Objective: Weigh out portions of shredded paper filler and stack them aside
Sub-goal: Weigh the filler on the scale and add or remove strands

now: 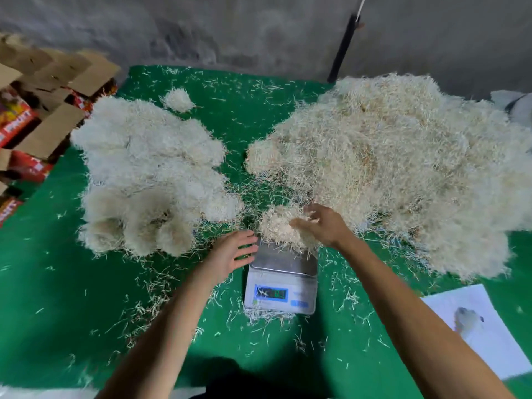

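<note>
A small digital scale (283, 273) with a steel platform and a lit blue display sits on the green table (72, 298) in front of me. A clump of shredded paper (277, 226) lies on the far part of the platform. My right hand (322, 223) rests on the clump's right side, fingers bent into the shreds. My left hand (234, 250) hovers flat with straight fingers just left of the scale. A big loose heap of shredded paper (397, 165) fills the right side. Rounded weighed portions (149, 180) are piled together on the left.
Open cardboard boxes (37, 116) with red printed sides stand at the far left edge. A white sheet of paper (483, 326) lies at the near right. A small separate tuft (178, 99) sits at the back. Loose shreds litter the table. A dark pole (344, 47) leans on the wall.
</note>
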The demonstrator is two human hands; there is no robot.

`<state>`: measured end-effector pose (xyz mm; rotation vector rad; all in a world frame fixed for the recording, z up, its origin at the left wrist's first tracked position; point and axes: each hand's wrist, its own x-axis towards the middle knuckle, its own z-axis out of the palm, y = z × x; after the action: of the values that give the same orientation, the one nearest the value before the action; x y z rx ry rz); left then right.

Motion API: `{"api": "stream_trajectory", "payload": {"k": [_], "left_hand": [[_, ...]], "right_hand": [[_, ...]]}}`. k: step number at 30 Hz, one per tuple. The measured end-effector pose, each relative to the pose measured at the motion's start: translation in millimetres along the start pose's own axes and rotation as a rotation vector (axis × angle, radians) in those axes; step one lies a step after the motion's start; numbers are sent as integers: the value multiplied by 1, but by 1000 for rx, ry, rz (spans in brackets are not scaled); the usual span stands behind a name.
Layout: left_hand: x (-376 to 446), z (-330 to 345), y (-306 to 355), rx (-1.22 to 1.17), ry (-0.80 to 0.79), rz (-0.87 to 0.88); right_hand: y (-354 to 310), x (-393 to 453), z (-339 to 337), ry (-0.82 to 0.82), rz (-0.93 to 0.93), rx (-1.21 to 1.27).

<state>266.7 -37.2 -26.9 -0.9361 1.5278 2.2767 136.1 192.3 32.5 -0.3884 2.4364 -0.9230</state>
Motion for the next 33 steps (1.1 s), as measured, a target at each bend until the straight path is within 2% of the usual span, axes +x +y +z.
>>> {"api": "stream_trajectory", "payload": {"k": [2, 5, 8, 17, 23, 25, 27, 28, 31, 33], "left_hand": [[1, 2, -15, 34, 2, -34], [4, 2, -24, 23, 39, -43], [6, 1, -31, -5, 86, -28], [6, 6, -51, -22, 225, -49], [-2, 7, -67, 124, 174, 57], [-2, 9, -71, 118, 201, 57], [-4, 13, -72, 23, 250, 14], [-4, 14, -73, -24, 271, -4], [-4, 16, -77, -93, 329, -19], [-3, 17, -75, -130, 364, -28]], "right_hand": [[11, -4, 7, 14, 35, -30], [28, -7, 9, 221, 48, 9], [44, -11, 10, 292, 68, 130], [100, -35, 42, 202, 124, 185], [117, -29, 52, 131, 138, 239], [119, -26, 52, 119, 118, 222], [122, -26, 51, 96, 86, 145], [124, -26, 51, 93, 46, 28], [128, -19, 46, 235, -171, -455], [120, -3, 36, 309, -255, -595]]}}
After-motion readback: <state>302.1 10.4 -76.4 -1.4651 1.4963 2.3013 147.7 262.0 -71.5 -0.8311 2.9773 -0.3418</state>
